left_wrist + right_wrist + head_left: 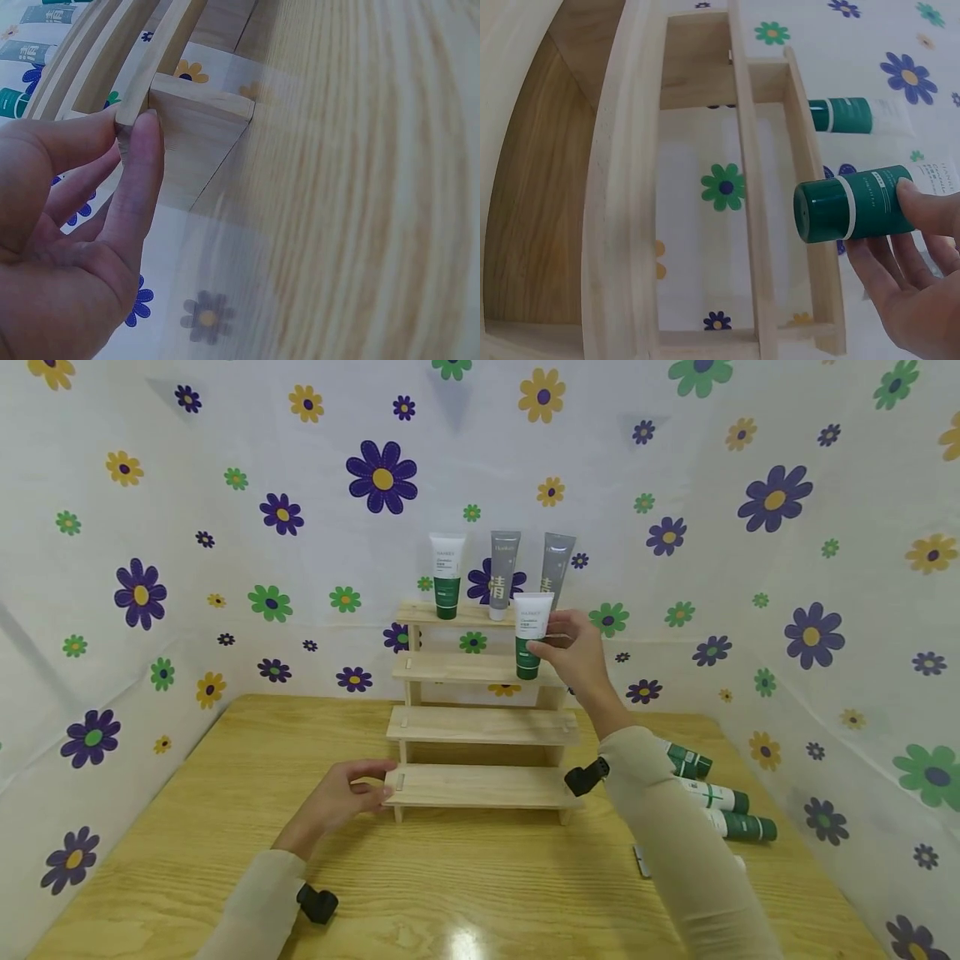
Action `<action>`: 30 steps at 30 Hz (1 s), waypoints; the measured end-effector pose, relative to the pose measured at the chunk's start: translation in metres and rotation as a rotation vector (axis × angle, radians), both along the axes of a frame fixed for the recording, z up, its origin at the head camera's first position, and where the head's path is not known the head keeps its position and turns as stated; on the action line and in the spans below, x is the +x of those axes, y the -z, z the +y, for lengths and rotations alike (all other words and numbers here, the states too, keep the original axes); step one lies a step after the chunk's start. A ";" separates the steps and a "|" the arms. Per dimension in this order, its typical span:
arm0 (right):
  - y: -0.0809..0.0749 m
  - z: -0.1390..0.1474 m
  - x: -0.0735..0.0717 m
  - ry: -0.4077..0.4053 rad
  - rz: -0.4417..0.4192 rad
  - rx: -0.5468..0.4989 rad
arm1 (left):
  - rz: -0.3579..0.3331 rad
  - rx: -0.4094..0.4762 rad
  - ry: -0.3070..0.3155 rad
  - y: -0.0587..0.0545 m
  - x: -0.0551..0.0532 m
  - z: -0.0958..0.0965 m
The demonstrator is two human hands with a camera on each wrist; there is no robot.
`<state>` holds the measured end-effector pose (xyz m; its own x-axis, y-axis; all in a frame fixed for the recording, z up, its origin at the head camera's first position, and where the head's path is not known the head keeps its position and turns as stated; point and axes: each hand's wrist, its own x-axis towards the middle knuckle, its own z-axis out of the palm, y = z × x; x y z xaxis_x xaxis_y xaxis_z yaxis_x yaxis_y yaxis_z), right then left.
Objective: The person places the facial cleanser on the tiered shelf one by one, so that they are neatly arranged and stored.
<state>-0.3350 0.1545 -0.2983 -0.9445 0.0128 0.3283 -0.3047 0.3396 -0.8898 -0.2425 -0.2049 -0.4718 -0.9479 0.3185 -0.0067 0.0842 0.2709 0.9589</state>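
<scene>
A four-step wooden display stand [480, 787] stands on the table. My left hand [337, 797] pinches the left end of its lowest step between thumb and fingers; the left wrist view shows this stand corner [142, 105] close up. My right hand [579, 656] holds a white-and-green squeeze tube [529, 635] upright, cap down, in front of the upper steps. In the right wrist view the tube's green cap [817, 210] points toward the stand. Along the top step stand a white-and-green tube [446, 581], a grey tube [502, 575] and another grey tube [557, 560], partly hidden behind the held one.
Several tubes [742, 825] lie on the wood-grain table [465, 877] at the right, partly covered by my right sleeve [667, 827]. A flower-printed white sheet [315, 527] surrounds the table at the back and both sides.
</scene>
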 end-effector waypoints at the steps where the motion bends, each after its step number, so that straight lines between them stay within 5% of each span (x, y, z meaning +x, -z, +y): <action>1: 0.001 -0.004 -0.002 -0.004 0.006 -0.002 | -0.003 0.001 0.000 -0.001 0.000 0.000; 15: 0.010 -0.042 -0.023 -0.027 0.034 -0.107 | -0.010 0.009 0.001 0.000 0.000 -0.001; 30: 0.014 -0.066 -0.027 -0.009 0.044 -0.130 | 0.002 0.022 0.014 0.001 -0.001 0.000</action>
<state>-0.3624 0.0881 -0.3119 -0.9293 0.0499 0.3658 -0.3472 0.2191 -0.9119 -0.2438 -0.2050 -0.4728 -0.9434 0.3315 0.0019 0.0894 0.2489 0.9644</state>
